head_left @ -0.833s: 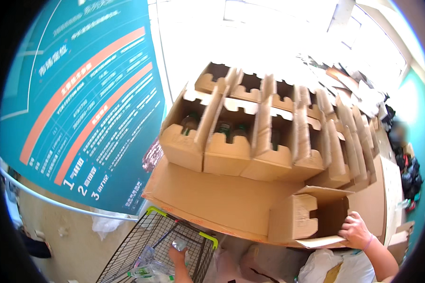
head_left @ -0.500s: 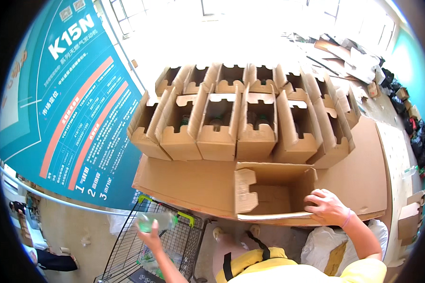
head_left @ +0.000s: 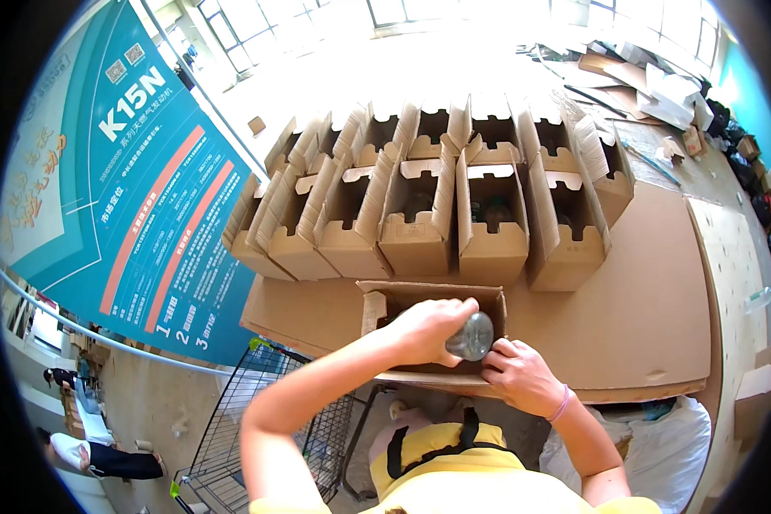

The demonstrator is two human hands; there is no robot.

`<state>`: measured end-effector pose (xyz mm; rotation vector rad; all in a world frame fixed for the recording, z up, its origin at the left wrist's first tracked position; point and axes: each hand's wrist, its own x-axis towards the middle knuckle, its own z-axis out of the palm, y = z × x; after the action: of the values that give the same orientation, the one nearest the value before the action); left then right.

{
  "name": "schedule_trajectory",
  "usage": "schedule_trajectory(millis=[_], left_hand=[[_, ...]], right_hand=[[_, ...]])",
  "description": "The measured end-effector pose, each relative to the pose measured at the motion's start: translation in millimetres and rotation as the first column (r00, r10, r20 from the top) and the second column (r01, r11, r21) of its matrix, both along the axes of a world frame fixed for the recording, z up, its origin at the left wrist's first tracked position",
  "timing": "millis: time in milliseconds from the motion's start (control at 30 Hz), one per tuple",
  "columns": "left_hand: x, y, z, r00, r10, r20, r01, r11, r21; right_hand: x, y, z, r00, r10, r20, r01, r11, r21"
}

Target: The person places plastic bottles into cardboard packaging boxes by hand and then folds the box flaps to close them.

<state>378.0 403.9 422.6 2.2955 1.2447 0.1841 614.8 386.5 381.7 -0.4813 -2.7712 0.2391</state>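
An open cardboard box (head_left: 373, 313) sits at the near edge of the cardboard-covered table. Above its opening, my left hand (head_left: 441, 330) is closed round a clear plastic bottle (head_left: 475, 336), whose rounded end shows. My left forearm and hand cover much of the box's inside. At the box's right front corner, the fingers of my right hand (head_left: 522, 377) are curled on its edge, close beside the bottle. A wire shopping cart (head_left: 231, 428) stands to the left, partly behind my left arm.
Two rows of upright cardboard boxes (head_left: 493, 240) stand farther back; bottles show in some. A large blue-green banner (head_left: 137, 223) rises at left. A white sack (head_left: 660, 454) lies below the table at right. Another person (head_left: 103, 454) is at lower left. Cardboard scraps (head_left: 634, 81) lie far right.
My left hand has carried the bottle from above the cart to over the open box. The view has shifted, and my right hand stays at the box's right front edge.
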Motion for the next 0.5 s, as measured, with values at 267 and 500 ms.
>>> schedule_trajectory(millis=[267, 500], left_hand=[[25, 52, -141, 0.727, -0.325, -0.605, 0.176, 0.940, -0.293], [20, 44, -163, 0.775, -0.141, -0.615, 0.092, 0.990, -0.111]], right_hand=[[-1, -4, -9, 1.000, -0.016, 0.010, 0.016, 1.000, -0.003], [-10, -4, -6, 0.999, -0.028, -0.028, 0.026, 0.998, -0.050]])
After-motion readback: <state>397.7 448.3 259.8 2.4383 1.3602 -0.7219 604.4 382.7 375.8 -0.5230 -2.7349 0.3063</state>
